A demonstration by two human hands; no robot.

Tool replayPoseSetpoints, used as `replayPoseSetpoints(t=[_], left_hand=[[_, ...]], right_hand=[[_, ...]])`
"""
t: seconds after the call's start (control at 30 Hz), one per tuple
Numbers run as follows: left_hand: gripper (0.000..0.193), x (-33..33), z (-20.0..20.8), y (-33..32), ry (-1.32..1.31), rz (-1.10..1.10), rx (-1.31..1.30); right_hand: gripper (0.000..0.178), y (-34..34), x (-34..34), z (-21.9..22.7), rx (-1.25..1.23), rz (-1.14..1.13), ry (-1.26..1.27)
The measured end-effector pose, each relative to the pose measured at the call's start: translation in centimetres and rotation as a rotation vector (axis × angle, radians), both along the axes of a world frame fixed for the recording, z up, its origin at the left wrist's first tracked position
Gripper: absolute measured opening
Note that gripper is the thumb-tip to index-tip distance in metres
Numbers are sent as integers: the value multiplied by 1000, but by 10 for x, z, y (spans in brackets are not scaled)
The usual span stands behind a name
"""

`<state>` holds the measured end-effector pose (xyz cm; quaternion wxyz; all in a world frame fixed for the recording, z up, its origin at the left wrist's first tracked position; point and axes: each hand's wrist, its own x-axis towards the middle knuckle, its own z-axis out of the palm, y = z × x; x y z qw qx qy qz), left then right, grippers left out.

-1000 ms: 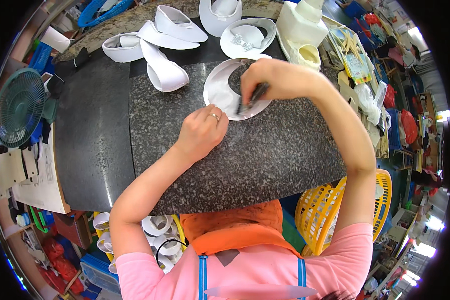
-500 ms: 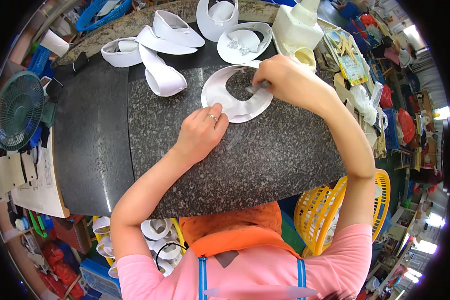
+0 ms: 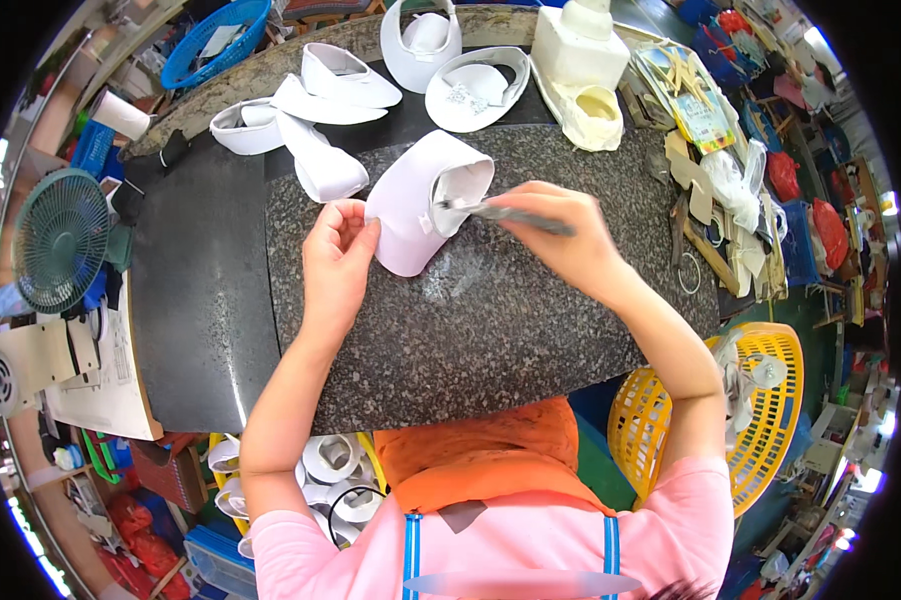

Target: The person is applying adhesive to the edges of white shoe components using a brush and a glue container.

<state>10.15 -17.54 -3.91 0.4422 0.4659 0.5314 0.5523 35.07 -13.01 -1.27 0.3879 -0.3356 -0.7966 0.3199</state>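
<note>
My left hand pinches the left edge of a white shoe upper, which stands tilted above the dark speckled slab. The upper's curved opening faces right. My right hand is closed around a slim grey tool, and its thin tip reaches to the rim of that opening. Motion blurs the tool somewhat, so its exact kind is unclear. Just beyond the held piece lie several more white uppers. One upper among them bears a glittery ornament.
A cream pot coated in dried residue stands at the slab's far right. Cardboard scraps and a plastic bag lie beyond its right edge. A green fan is at left. Below, a yellow basket sits right, and white pieces fill another at left.
The white upper has been lifted from lying flat to standing tilted, and shifted left. My left hand moved left with it. My right hand came nearer, and the grey tool now shows more plainly.
</note>
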Motion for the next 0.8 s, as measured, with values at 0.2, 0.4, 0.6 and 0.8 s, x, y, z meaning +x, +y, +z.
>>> replayPoseSetpoints(t=[0.2, 0.4, 0.6, 0.8], left_hand=[[11, 10, 35, -22, -45, 4, 2], [28, -14, 82, -21, -64, -88, -89], [33, -19, 70, 56, 180, -226, -228], [25, 7, 54, 138, 457, -384, -225]], right_hand=[[22, 22, 1, 2, 136, -129, -275], [17, -11, -21, 4, -30, 339, -106], [15, -6, -19, -8, 75, 138, -251], [24, 22, -19, -30, 315, 60, -227]])
